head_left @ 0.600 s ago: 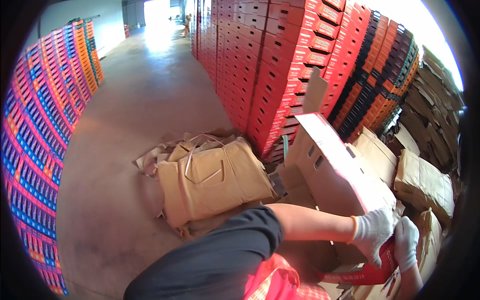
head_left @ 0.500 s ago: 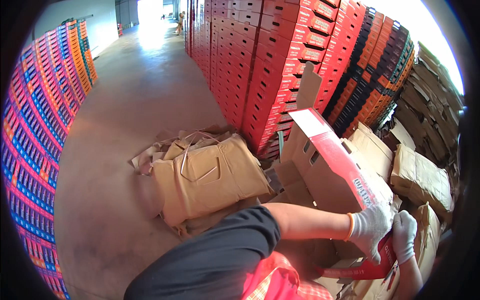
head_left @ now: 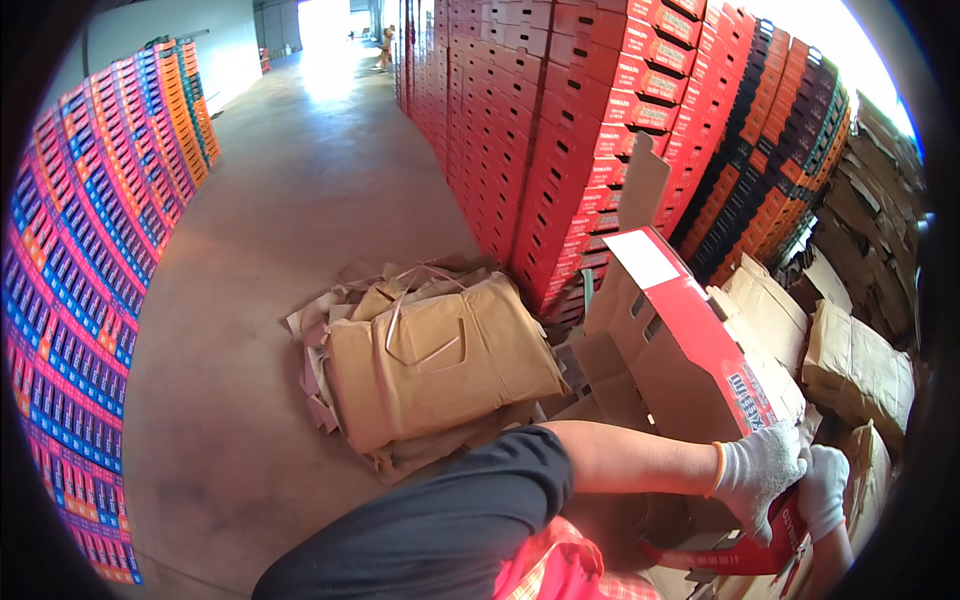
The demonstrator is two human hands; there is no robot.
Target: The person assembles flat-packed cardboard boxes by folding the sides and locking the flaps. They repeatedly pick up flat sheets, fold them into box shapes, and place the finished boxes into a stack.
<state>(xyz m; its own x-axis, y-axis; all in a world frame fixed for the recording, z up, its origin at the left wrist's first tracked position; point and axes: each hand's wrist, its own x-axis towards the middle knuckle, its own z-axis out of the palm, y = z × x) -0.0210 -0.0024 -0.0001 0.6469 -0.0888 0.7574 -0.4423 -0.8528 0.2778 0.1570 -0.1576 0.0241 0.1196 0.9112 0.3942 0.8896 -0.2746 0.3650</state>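
Observation:
A long red-and-brown cardboard box (head_left: 690, 340) lies tilted in front of me, its far end raised with a flap sticking up. My left hand (head_left: 760, 470), in a white knit glove, reaches across from the lower left and grips the box's near red edge. Right beside it, my right hand (head_left: 825, 490), also gloved, holds the same near end from the right. My dark sleeve covers the lower middle of the view.
A heap of flattened brown cardboard (head_left: 440, 360) lies on the concrete floor (head_left: 300, 200) to the left. Tall stacks of red boxes (head_left: 560, 130) and dark-and-orange boxes (head_left: 780, 150) stand behind. Coloured stacks (head_left: 80, 250) line the left wall. Brown cardboard bundles (head_left: 860, 360) pile up at the right.
Both hands keep their hold on the box's near end and have sunk slightly. The box has hardly moved; the view has shifted a little.

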